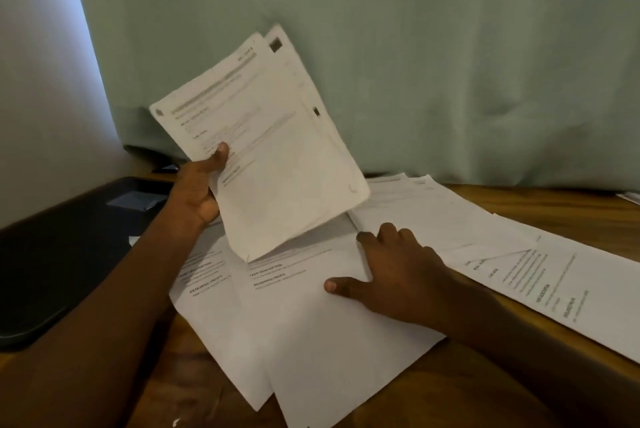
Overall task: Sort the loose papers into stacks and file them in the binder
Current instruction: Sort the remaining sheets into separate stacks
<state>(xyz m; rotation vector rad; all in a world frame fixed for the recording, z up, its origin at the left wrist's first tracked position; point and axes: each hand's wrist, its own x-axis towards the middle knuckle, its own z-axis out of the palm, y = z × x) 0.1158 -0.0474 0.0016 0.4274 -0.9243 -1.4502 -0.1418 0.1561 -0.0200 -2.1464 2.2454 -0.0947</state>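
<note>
My left hand (201,185) grips a raised sheaf of printed pages (263,147), thumb on top. My right hand (391,271) rests flat, fingers spread, on loose papers (311,316) covering the wooden desk (485,375).

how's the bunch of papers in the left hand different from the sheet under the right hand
The held bunch is raised and tilted off the table, gripped by the left hand; the sheet lies flat under the right hand. The bunch shows several offset pages; the sheet looks single. Both are white printed pages.
</note>
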